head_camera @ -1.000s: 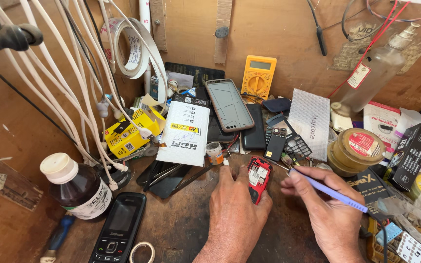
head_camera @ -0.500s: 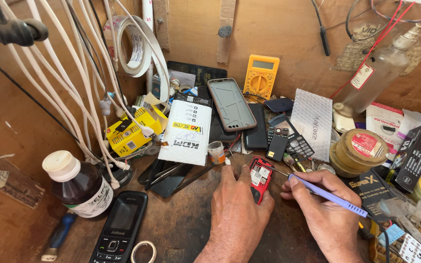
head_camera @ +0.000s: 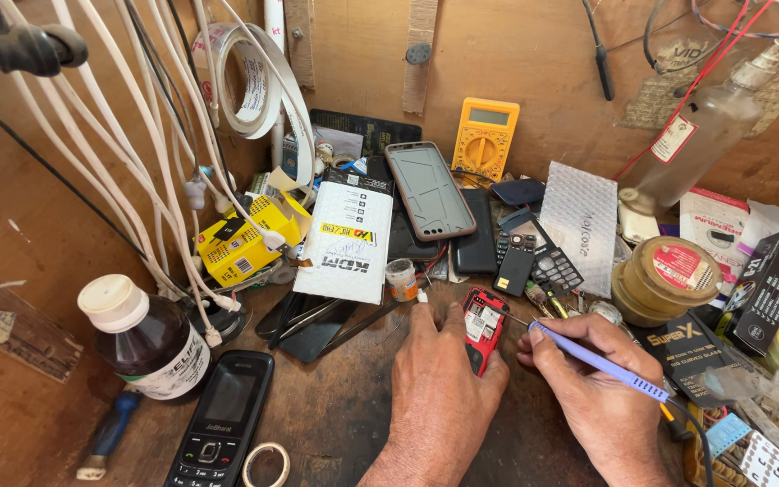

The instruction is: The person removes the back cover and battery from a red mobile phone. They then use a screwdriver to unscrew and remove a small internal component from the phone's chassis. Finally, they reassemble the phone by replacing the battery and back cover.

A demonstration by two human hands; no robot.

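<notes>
A small red phone (head_camera: 481, 328) lies opened on the brown wooden bench, its insides facing up. My left hand (head_camera: 439, 383) rests flat beside it and holds its lower left edge with the thumb. My right hand (head_camera: 588, 383) grips a purple-handled soldering iron (head_camera: 599, 362) like a pen. Its metal tip points left and ends right at the red phone's right edge. A cable runs from the iron's rear end toward the lower right.
A black keypad phone (head_camera: 223, 418) and a brown bottle with a white cap (head_camera: 146, 341) stand at the left. Behind are a white packet (head_camera: 349, 242), a yellow box (head_camera: 241, 239), a grey phone cover (head_camera: 430, 189), a yellow multimeter (head_camera: 486, 137), round tins (head_camera: 669, 275), white cables (head_camera: 137, 162).
Both hands hold nearly the same pose. The view has shifted slightly, and the iron's tip stays at the red phone's right edge.
</notes>
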